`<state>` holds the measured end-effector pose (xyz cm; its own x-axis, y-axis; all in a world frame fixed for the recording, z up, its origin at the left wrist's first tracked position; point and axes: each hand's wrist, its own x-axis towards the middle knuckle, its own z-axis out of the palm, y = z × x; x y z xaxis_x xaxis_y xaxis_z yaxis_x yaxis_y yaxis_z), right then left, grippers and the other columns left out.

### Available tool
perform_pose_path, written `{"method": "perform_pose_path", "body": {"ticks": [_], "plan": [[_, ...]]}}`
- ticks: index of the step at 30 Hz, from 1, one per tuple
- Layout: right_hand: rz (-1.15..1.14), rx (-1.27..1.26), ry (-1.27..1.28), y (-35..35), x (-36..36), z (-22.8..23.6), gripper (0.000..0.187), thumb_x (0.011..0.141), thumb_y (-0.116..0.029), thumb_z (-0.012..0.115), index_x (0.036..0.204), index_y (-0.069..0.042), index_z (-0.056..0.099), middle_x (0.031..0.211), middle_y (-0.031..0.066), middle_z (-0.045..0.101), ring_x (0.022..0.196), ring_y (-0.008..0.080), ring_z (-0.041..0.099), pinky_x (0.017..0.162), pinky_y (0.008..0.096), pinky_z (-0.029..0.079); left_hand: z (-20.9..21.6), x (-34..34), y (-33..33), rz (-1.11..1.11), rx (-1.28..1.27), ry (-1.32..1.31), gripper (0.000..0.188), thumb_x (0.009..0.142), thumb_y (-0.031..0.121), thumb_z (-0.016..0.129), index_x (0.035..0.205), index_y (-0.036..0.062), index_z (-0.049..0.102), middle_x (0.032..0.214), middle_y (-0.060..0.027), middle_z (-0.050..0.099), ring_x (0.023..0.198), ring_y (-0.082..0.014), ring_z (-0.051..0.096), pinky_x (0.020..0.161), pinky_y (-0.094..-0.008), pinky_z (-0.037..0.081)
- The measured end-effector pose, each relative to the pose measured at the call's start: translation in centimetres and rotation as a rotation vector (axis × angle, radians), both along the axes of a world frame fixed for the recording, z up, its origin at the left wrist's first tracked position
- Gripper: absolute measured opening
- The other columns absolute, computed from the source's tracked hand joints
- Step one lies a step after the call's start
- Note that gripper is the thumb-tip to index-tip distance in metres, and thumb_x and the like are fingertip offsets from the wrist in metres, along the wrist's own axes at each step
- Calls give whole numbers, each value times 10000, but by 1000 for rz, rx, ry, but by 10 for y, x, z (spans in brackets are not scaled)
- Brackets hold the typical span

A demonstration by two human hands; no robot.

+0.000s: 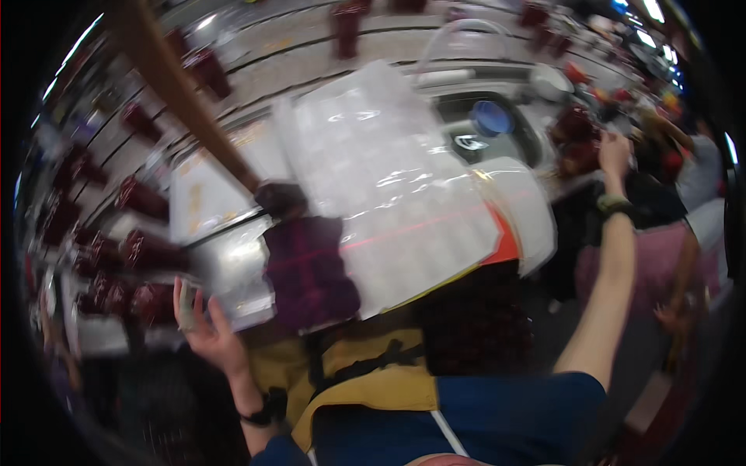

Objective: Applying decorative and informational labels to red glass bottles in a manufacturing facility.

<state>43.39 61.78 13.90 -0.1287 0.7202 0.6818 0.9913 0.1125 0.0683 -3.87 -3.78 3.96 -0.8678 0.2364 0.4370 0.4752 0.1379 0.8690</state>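
The left hand (214,334) is being raised at the left of the work surface, and its fingers are stretching upward, spread and released; a pale strip (187,304) is lying along the outermost finger, but I cannot tell if it is worn or gripped. Just beside these fingers, a dark red container (152,304) is standing among several similar ones. The right hand (615,151) is reaching far out to the right, near some dark red vessels (573,136); its fingers are looking bent, but because of the blur I cannot tell if they are grasping something. Between the two hands, a large white sheet (396,194) with shiny transparent film is covering the middle of the work surface, and an orange piece (505,237) is showing at its right edge. A dark purple cloth-like thing (308,268) is lying over its left side, below a brown post (179,93). Behind the sheet, a blue bowl (491,118) is sitting in a sink (531,144).
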Motion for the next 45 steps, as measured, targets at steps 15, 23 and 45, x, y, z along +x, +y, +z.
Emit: {"method": "perform_pose_path", "body": {"ticks": [15,23,45], "plan": [[1244,-717,490,-390,-243,-39,82,901,73,690,969,32,674,1052,131,707,857,178,647,769,283,512,-44,-81,-55,578,-49,332,1044,702,214,985,1502,-36,363,1499,-179,397,1392,-309,423,1180,-426,340],[1348,-994,642,-436,-293,-61,161,851,65,747,995,18,693,1055,116,706,808,166,648,737,286,521,-48,-86,-65,79,282,-327,653,798,122,887,1340,17,539,1219,-79,637,1079,-183,621,973,-337,508],[1262,-1322,667,-461,-318,-104,1272,627,-146,996,1627,28,230,1503,221,549,1379,292,557,1154,388,429,-17,-3,77,-780,394,-1228,1139,901,911,111,1543,8,372,1510,-155,516,1405,-271,478,1213,-442,328]]}}
